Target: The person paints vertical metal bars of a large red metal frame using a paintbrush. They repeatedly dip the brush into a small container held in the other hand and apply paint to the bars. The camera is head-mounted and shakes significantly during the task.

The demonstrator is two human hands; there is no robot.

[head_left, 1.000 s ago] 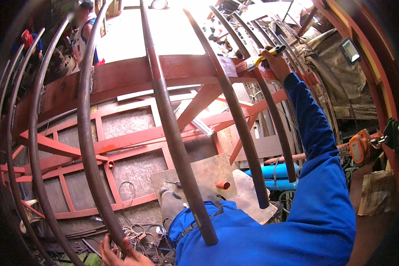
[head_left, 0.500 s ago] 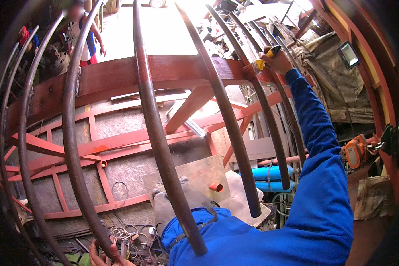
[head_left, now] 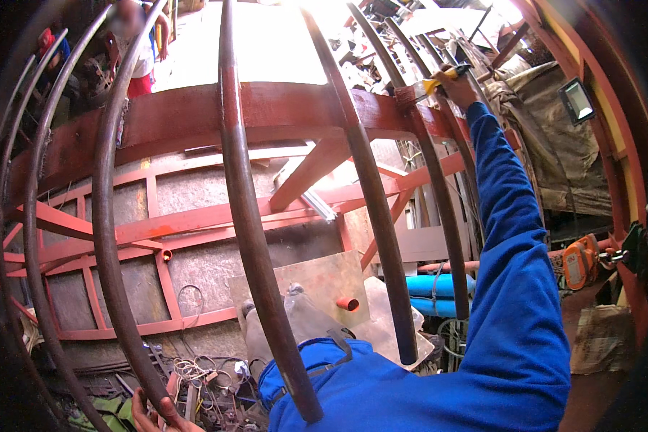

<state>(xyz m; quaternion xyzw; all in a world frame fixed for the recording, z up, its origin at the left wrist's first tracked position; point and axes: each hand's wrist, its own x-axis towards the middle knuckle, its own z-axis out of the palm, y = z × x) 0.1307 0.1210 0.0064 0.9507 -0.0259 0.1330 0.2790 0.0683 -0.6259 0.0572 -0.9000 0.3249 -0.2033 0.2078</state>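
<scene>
My right hand [head_left: 459, 90] is raised at the upper right, closed on the yellow and black handle of a paintbrush [head_left: 432, 85]. Its reddish tip touches a dark metal bar [head_left: 426, 151] where that bar crosses the thick red-brown beam [head_left: 288, 104]. At the lower left, my left hand [head_left: 170, 416] curls round the lower end of another curved bar [head_left: 108, 237], with fingers on one side and the thumb on the other. Part of its palm is hidden behind that bar. Several similar bars run side by side across the beam.
Below lies a red-painted frame [head_left: 173, 234]. Blue cylinders [head_left: 439, 286] stand beyond my right side, near an orange hoist [head_left: 579, 261]. A tangle of cables [head_left: 194, 374] lies at lower left. Another person [head_left: 140, 54] is at the upper left, behind the bars.
My view has shifted slightly. The brush has tilted, bringing its tip against the bar by the beam. The person at upper left has changed posture. My left hand stays on its bar.
</scene>
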